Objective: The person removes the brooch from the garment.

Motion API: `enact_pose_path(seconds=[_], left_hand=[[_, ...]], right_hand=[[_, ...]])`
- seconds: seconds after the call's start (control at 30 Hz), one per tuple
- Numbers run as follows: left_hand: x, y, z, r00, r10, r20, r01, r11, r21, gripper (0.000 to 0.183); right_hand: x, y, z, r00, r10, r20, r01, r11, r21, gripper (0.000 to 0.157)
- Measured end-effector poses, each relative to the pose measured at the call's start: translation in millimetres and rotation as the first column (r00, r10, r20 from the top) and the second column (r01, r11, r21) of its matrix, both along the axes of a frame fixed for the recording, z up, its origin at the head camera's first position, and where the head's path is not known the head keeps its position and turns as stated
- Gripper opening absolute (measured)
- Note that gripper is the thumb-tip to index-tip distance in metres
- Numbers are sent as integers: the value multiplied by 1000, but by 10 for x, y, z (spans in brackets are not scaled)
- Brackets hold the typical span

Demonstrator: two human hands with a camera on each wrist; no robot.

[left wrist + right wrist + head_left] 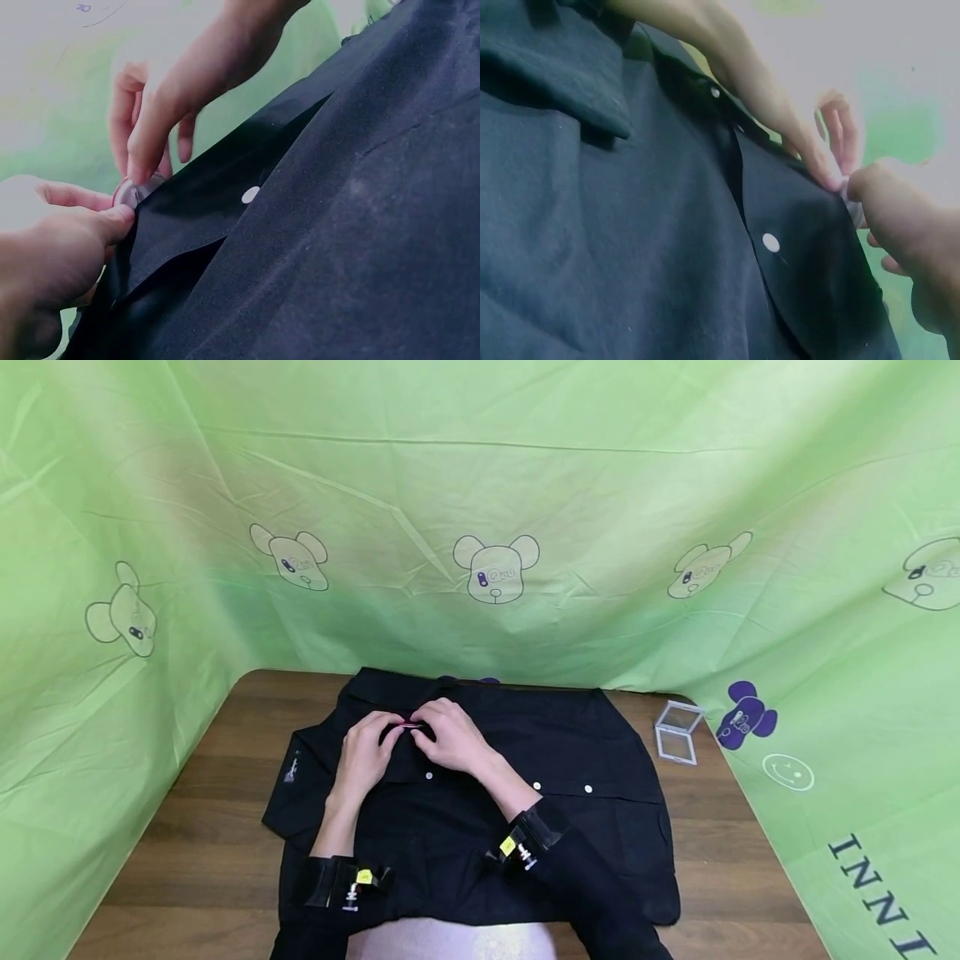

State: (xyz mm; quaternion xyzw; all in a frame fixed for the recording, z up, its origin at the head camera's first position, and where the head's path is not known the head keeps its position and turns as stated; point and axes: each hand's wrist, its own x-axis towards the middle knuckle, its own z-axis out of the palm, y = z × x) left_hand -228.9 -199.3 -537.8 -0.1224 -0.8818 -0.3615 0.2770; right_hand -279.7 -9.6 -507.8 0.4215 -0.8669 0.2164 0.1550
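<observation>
A black button-up shirt (465,860) lies spread out, with white buttons along its front edge. Near its upper left part, both hands meet at a small round badge (129,193) with a red rim and a silvery back. My left hand (366,752) pinches the badge between thumb and fingers, at the shirt's placket edge. From the other side my right hand (453,735) pinches it too, fingertips close to the left ones. Beside them, a white button (771,242) shows on the placket. Fingers cover much of the badge.
Under the shirt is a brown wooden table (202,835). An open, hinged clear case (677,760) lies at the table's right rear. Green curtain (375,485) with bear prints surrounds the back and sides. A folded sleeve (296,785) with white print lies left.
</observation>
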Motion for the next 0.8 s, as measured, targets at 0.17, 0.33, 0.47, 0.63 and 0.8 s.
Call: enact_pose_path(seconds=[0.17, 0.33, 0.47, 0.63, 0.8], left_hand=[[5, 12, 3, 1000, 17, 2, -17, 1000, -18, 12], [6, 21, -3, 1000, 20, 2, -20, 999, -25, 13], [10, 29, -3, 1000, 17, -12, -17, 1000, -24, 12], [3, 38, -6, 1000, 6, -29, -7, 1000, -22, 11], [-18, 41, -24, 999, -18, -45, 18, 1000, -1, 10]], right_hand=[[19, -51, 8, 991, 3, -133, 3, 999, 47, 16], [40, -75, 16, 986, -17, -166, 34, 994, 105, 14], [51, -87, 20, 984, -32, -175, 57, 989, 135, 14], [52, -95, 28, 982, -43, -183, 69, 988, 139, 12], [51, -87, 21, 982, -57, -178, 79, 990, 118, 10]])
